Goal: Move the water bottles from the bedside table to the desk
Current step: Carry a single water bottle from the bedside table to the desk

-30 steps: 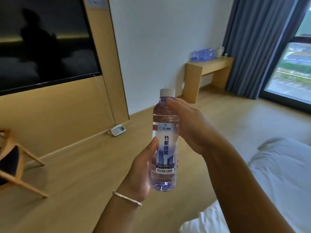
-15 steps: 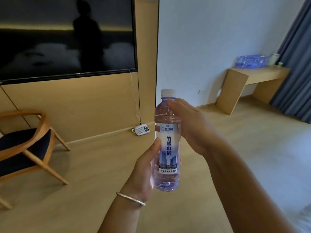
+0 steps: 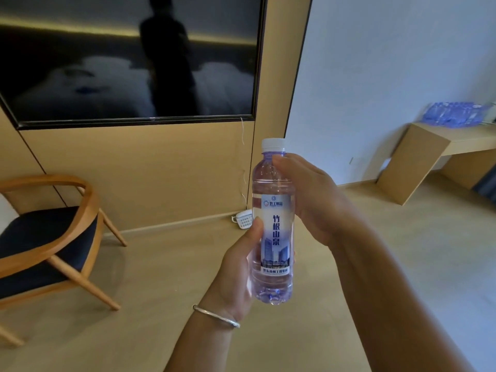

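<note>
Both hands grip one upright water bottle (image 3: pixel 273 232) (white cap on): left hand (image 3: pixel 239 275) wraps its lower half, right hand (image 3: pixel 308 200) clasps the shoulder.

Hotel room, wall-mounted television (image 3: pixel 128 57), wooden armchair (image 3: pixel 51 245), wall desk (image 3: pixel 429 146), phone (image 3: pixel 244 220) on floor

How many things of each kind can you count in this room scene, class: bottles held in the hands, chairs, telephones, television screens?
Held water bottle: 1
Chair: 1
Telephone: 1
Television screen: 1
Total: 4
The bottles in the pack on the desk are too blurred to count.
</note>
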